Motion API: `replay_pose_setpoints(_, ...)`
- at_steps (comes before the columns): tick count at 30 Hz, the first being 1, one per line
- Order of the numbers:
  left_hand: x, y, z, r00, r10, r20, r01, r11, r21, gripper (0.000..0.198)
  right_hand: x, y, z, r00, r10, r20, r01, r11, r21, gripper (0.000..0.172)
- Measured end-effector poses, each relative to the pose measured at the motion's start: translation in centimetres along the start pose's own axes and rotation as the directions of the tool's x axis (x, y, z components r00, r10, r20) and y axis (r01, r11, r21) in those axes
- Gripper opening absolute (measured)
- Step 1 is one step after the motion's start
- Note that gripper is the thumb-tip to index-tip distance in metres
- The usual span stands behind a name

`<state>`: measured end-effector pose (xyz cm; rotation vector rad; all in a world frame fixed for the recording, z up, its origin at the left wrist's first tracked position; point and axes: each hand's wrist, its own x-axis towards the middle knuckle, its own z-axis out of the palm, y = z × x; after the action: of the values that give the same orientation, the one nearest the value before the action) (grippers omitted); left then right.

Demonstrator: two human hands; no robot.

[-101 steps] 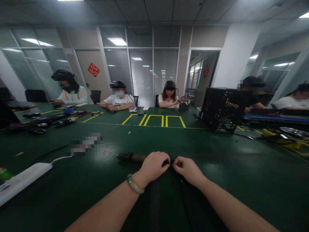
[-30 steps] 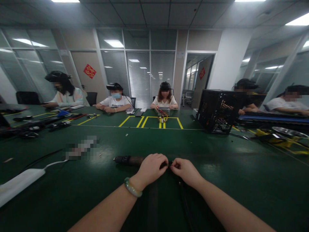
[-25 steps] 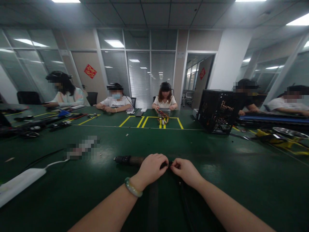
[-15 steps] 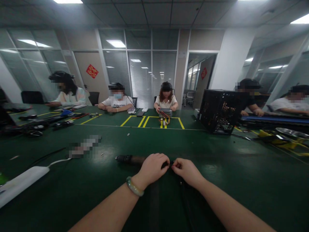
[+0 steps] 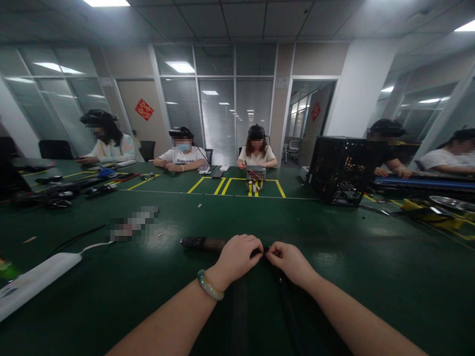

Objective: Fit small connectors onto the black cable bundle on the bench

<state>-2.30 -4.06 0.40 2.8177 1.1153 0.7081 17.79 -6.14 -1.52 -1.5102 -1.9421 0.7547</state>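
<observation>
Left hand (image 5: 239, 256): curled over the right end of a dark cylindrical tool (image 5: 203, 243) lying flat on the green counter (image 5: 111, 287); its fingers are folded down tight, and what they pinch at the tips is too small to make out. A pale green bangle (image 5: 210, 285) sits on the wrist.
Right hand (image 5: 287, 261): tips pressed together in a narrow pinch, meeting the left hand's tips at one small dark spot; the thing held there cannot be told.
Dark tool: near the counter's near edge, at its middle, lying left to right, its ribbed black end pointing left.
Black straps (image 5: 237, 316): run from under both hands back toward the near edge.
White power strip (image 5: 35, 282): near the left part of the near edge, its white cord leading toward the middle.
Yellow taped boxes (image 5: 237, 186): marked on the counter toward the far edge.
Grey box (image 5: 256, 172): inside the taped marks, at the far edge, with a bundle of coloured wires spilling from its front.
Black mesh crate (image 5: 343, 170): far right part, open side turned away; some parts show through the mesh, unclear which.
Other people: seated along the far and right edges.
</observation>
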Motion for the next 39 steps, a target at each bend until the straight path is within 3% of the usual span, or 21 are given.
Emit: replay_pose_setpoints(39, -0.05, -0.09, -0.10, 1.000, 0.014, 0.012, -0.014, 1.000, 0.005, 0.013, -0.08, -0.22, -0.10, 1.000, 0.013, 0.016, -0.013, 1.000, -0.007, 0.015)
